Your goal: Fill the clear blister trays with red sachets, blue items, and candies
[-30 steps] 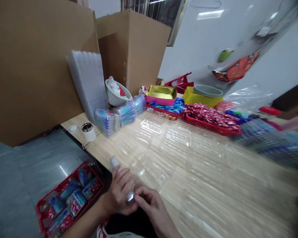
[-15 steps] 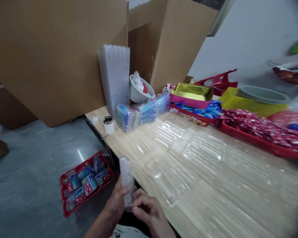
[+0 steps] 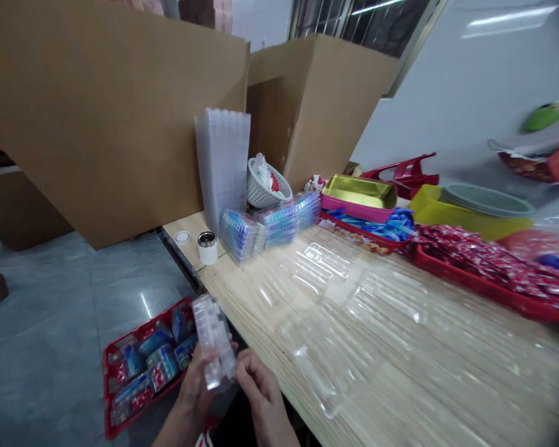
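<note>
My left hand [image 3: 193, 388] grips a clear plastic blister tray [image 3: 213, 340], held upright off the near edge of the wooden table [image 3: 400, 366]. My right hand [image 3: 257, 388] is beside it with fingers curled, its fingertips pinching the tray's lower edge. Both hands hover over the gap between the table and a red basket [image 3: 114, 406] of small packaged items on the floor.
Clear blister sheets [image 3: 317, 298] lie on the table. Stacked filled packs [image 3: 265, 226], a white cup [image 3: 207, 247], a white basket [image 3: 266, 184] and a tall stack of clear trays [image 3: 223, 161] stand at the far left. Red trays of sweets [image 3: 489, 264], a gold tin [image 3: 359, 194]; cardboard boxes [image 3: 112, 112] behind.
The clear tray has been lifted and tilted left in my hands. The view has swung slightly left and up, showing more floor and the red basket.
</note>
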A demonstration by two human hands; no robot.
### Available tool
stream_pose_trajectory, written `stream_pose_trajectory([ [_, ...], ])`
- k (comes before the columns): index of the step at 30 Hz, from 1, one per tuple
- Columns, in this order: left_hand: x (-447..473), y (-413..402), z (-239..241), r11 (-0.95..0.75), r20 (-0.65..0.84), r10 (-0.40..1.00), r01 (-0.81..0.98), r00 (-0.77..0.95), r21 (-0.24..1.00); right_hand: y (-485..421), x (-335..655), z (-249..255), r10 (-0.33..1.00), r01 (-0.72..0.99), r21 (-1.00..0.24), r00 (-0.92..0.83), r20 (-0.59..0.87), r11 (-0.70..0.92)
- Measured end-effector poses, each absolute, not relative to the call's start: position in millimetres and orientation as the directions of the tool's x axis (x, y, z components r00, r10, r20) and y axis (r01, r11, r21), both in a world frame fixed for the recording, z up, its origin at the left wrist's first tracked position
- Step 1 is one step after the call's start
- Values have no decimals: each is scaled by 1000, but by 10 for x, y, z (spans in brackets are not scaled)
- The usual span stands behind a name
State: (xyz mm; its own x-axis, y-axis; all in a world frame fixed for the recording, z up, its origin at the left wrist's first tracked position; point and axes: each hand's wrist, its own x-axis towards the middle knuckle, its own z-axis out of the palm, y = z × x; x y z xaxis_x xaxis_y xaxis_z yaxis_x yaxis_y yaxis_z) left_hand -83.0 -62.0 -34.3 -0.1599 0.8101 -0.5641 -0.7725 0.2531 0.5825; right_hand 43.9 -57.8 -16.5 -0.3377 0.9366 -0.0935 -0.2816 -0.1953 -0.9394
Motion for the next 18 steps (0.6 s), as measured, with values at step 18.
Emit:
stream_pose_trajectory([
  [18,-1415,-408,-483,100,-403,910,-893,-96,439,380,407,-497,927,-399,-853,13,-374,-338],
])
